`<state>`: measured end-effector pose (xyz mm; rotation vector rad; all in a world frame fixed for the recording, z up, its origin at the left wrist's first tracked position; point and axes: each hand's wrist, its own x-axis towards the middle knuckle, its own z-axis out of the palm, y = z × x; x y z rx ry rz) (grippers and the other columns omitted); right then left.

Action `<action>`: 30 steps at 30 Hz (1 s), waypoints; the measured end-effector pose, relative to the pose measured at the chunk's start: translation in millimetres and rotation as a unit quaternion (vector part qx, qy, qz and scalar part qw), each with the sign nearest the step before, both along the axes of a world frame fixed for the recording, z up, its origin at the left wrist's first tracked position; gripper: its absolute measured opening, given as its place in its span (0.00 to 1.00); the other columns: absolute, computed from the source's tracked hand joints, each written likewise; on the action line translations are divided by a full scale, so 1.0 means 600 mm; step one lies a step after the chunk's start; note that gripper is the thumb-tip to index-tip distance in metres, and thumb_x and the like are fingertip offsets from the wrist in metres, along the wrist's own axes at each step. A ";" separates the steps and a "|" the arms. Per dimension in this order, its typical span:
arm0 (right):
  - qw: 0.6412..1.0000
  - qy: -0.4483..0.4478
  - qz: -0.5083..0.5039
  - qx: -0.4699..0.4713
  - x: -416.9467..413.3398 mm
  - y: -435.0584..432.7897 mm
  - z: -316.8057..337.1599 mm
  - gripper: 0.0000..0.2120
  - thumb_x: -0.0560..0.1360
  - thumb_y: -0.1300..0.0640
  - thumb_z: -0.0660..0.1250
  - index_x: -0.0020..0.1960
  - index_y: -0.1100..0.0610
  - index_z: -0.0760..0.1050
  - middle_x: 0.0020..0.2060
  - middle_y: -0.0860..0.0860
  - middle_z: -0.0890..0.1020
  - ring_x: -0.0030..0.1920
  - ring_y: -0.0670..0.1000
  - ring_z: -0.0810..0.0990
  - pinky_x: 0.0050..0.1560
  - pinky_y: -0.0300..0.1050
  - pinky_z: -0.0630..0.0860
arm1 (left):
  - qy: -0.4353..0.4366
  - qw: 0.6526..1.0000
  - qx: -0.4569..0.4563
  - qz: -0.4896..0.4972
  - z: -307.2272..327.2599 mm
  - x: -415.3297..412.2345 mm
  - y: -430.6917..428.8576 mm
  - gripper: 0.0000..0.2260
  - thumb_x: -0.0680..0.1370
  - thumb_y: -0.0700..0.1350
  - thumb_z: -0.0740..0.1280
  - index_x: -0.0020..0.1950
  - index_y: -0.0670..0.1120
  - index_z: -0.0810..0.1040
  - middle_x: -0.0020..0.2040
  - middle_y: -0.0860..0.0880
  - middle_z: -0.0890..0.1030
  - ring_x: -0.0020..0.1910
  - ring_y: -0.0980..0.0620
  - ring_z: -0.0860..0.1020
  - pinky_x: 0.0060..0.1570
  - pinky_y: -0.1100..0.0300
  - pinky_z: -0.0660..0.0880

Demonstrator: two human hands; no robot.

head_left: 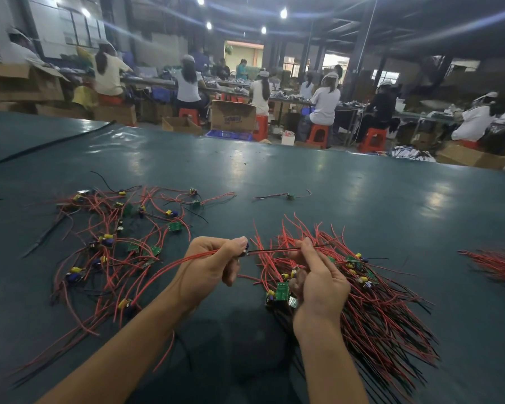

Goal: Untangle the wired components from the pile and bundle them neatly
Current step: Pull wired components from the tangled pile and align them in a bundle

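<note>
Pinching a component (245,248) in my left hand (213,263), I hold its lead (274,251) taut to my right hand (318,278), which grips the bundle (385,298) by the bench's (274,170) near edge, the pile (114,243) to its left. Best to straighten the wires before adding it.

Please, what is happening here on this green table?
A person is sorting wired components on the table. The left hand pinches one wired component by its red wires, and the right hand pinches its black wire, stretched between them. A loose tangled pile lies to the left; a gathered bundle lies under the right hand. One stray component lies farther back.
</note>
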<state>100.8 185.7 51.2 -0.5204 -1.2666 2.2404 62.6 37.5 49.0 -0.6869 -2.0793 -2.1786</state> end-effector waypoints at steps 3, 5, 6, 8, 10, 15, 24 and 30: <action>0.999 0.002 -0.026 -0.027 -0.002 0.013 0.001 0.14 0.75 0.59 0.72 0.31 0.56 0.84 0.28 0.52 0.82 0.19 0.44 0.63 0.20 0.35 0.62 | 0.005 1.000 -0.007 -0.008 0.004 -0.003 -0.006 0.25 0.69 0.59 0.66 0.22 0.40 0.73 0.20 0.44 0.72 0.21 0.54 0.68 0.30 0.64 0.68; 0.999 0.002 -0.034 -0.037 -0.002 0.016 0.000 0.13 0.75 0.59 0.72 0.32 0.57 0.83 0.29 0.53 0.82 0.19 0.44 0.63 0.20 0.35 0.63 | 0.011 1.000 -0.018 -0.022 0.004 -0.004 -0.006 0.24 0.70 0.59 0.65 0.22 0.42 0.73 0.20 0.45 0.72 0.21 0.54 0.68 0.30 0.65 0.68; 0.998 0.000 -0.036 -0.042 -0.002 0.016 0.000 0.13 0.75 0.59 0.72 0.32 0.57 0.83 0.29 0.53 0.82 0.19 0.44 0.62 0.21 0.35 0.63 | 0.013 0.999 -0.025 -0.026 0.003 -0.004 -0.007 0.24 0.71 0.59 0.65 0.22 0.43 0.73 0.20 0.46 0.72 0.21 0.54 0.68 0.31 0.64 0.68; 0.998 -0.004 -0.037 -0.052 -0.002 0.015 0.000 0.14 0.75 0.59 0.71 0.31 0.57 0.83 0.28 0.52 0.81 0.19 0.44 0.62 0.21 0.36 0.63 | 0.014 0.999 -0.034 -0.029 0.003 -0.004 -0.008 0.24 0.71 0.59 0.65 0.22 0.44 0.72 0.21 0.46 0.72 0.22 0.54 0.68 0.32 0.65 0.69; 0.997 -0.002 -0.040 -0.062 -0.002 0.016 0.001 0.15 0.76 0.59 0.71 0.31 0.57 0.82 0.27 0.51 0.81 0.19 0.44 0.62 0.21 0.35 0.62 | 0.010 0.999 -0.036 -0.032 0.003 -0.003 -0.008 0.24 0.71 0.60 0.65 0.22 0.45 0.72 0.21 0.46 0.72 0.22 0.55 0.69 0.32 0.65 0.69; 0.996 0.006 -0.051 -0.067 0.004 0.014 0.005 0.13 0.77 0.56 0.69 0.35 0.57 0.82 0.27 0.51 0.81 0.19 0.43 0.62 0.21 0.35 0.61 | 0.003 0.998 -0.033 -0.050 0.002 -0.002 -0.008 0.23 0.71 0.59 0.65 0.22 0.45 0.73 0.21 0.46 0.73 0.22 0.54 0.69 0.31 0.66 0.70; 0.995 0.051 -0.064 -0.052 0.010 0.023 0.005 0.20 0.80 0.42 0.61 0.47 0.57 0.81 0.28 0.50 0.79 0.20 0.44 0.65 0.21 0.36 0.61 | -0.067 0.992 0.096 0.039 0.013 -0.018 -0.031 0.23 0.75 0.56 0.63 0.21 0.48 0.71 0.23 0.47 0.70 0.23 0.51 0.68 0.26 0.62 0.67; 0.994 0.075 -0.038 0.069 0.016 -0.031 0.001 0.13 0.73 0.45 0.69 0.39 0.55 0.77 0.24 0.48 0.73 0.23 0.45 0.65 0.24 0.37 0.62 | -0.132 0.986 0.107 0.002 0.011 -0.005 -0.019 0.23 0.73 0.63 0.58 0.26 0.48 0.69 0.25 0.47 0.69 0.24 0.50 0.68 0.27 0.62 0.69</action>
